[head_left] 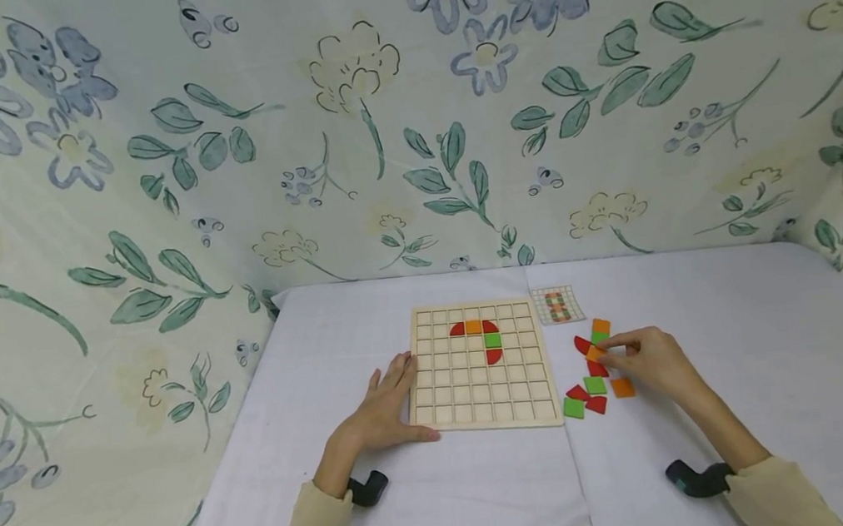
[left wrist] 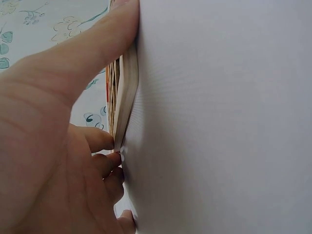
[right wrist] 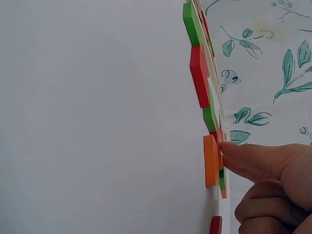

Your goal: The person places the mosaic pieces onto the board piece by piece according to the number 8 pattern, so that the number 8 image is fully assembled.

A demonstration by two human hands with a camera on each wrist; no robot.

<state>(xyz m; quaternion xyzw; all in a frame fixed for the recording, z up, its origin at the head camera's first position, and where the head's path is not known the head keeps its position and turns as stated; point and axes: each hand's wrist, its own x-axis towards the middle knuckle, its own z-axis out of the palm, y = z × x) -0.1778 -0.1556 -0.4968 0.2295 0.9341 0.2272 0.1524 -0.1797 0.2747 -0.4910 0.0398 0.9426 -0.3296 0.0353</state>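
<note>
My left hand [head_left: 385,408] rests spread at the near left corner of a wooden grid board [head_left: 470,392]. Its thumb lies along the near edge and its fingers touch the left side; the left wrist view shows the board's edge [left wrist: 127,92] beside them. On the grid, red rounded tiles [head_left: 493,357], an orange square [head_left: 473,327] and a green square [head_left: 493,340] form a hook shape. Right of the board, my right hand [head_left: 652,360] pinches an orange square tile [head_left: 594,354] between thumb and index finger, among loose tiles; its other fingers are curled.
A small pattern card [head_left: 558,305] lies by the board's far right corner. Loose green [head_left: 574,407], red [head_left: 596,404] and orange [head_left: 623,387] tiles are scattered between the board and my right forearm. A white cloth covers the table [head_left: 768,350]; floral fabric [head_left: 380,133] hangs behind.
</note>
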